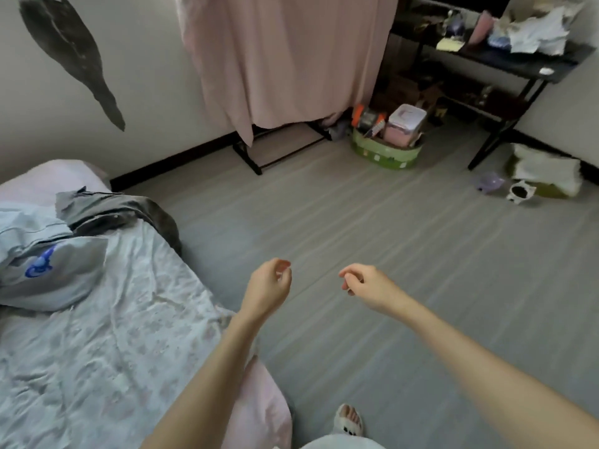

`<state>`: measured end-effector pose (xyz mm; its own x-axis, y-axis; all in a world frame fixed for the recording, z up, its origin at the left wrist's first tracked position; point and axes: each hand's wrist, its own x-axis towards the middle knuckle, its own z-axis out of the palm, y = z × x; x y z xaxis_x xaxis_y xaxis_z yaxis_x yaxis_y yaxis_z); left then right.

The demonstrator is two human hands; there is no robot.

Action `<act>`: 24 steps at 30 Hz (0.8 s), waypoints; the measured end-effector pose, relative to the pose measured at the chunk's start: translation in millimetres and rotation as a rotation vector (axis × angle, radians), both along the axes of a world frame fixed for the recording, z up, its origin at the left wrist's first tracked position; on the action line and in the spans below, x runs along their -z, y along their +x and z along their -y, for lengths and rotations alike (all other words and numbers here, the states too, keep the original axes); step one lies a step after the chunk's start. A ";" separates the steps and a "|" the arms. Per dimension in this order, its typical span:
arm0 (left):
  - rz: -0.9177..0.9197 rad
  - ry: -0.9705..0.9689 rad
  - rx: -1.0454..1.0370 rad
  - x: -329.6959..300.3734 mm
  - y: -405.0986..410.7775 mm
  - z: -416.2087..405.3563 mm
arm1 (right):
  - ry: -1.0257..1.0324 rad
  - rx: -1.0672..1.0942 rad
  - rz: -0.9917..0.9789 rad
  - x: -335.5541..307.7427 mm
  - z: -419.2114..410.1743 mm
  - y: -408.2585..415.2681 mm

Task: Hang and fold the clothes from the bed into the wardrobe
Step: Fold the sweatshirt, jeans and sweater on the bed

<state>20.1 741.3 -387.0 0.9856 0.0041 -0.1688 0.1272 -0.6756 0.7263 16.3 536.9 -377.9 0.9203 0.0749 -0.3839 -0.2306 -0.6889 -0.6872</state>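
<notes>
The bed (107,335) with a pale floral sheet fills the lower left. At its far end lie a light blue garment with a blue print (48,264) and a dark grey garment (120,212), crumpled side by side. The wardrobe (285,59) is a rack behind a pink curtain against the far wall. My left hand (269,286) and my right hand (366,283) hover over the floor beside the bed, fingers loosely curled, holding nothing. Both are well apart from the clothes.
A green basket (385,153) of boxes sits on the floor right of the wardrobe. A black desk (505,59) piled with clutter stands at the far right. Small items and a cushion (544,173) lie near the right wall. My slippered foot (350,419) is at the bottom.
</notes>
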 end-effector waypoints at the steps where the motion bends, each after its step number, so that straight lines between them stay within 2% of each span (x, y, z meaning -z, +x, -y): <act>1: -0.005 -0.019 0.014 -4.7 8.2 14.6 | 0.005 -0.005 0.015 -3.2 6.4 11.2; 4: 0.029 -0.060 -0.045 -22.1 48.6 51.7 | 0.006 -0.024 0.041 -13.3 27.1 71.6; 7: 0.035 -0.055 -0.161 -29.8 71.4 40.9 | 0.057 -0.116 0.024 -15.0 13.2 113.4; 15: 0.012 0.003 -0.563 -34.7 96.7 -75.7 | 0.114 -0.419 0.022 -21.8 -78.8 187.5; 20: 0.081 0.007 -0.696 -28.2 146.3 -162.5 | 0.108 -0.557 0.080 -31.6 -179.7 256.3; 24: 0.005 -0.028 -0.811 -10.2 167.9 -238.7 | 0.068 -0.711 0.081 -23.3 -281.8 297.3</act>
